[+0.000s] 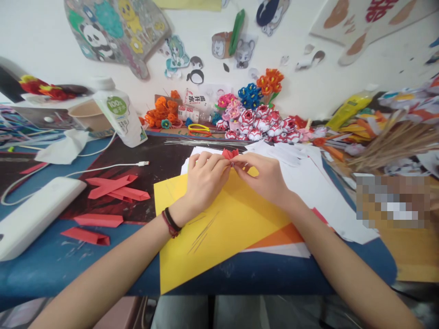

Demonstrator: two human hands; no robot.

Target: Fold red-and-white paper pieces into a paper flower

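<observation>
A small red folded-paper piece (230, 153) stands up between my two hands above a yellow paper sheet (219, 237). My left hand (207, 180) is closed, its fingertips pressed on the piece's lower left side. From the other side my right hand (265, 176) pinches at the same piece with thumb and forefinger. Something thin and pale shows at the fingertips, too small to make out. Several thin wires (204, 233) lie on the yellow sheet below my hands. To the left are several red folded paper strips (118, 187), some crossed over each other.
White paper sheets (329, 196) spread to the right. At the back stand red-and-white paper flowers (260, 123), and yellow-handled pliers (199, 129) lie near them. A white bottle (120, 114), a power bank (41, 214) and its cable occupy the left. Thin sticks (387, 137) crowd the right.
</observation>
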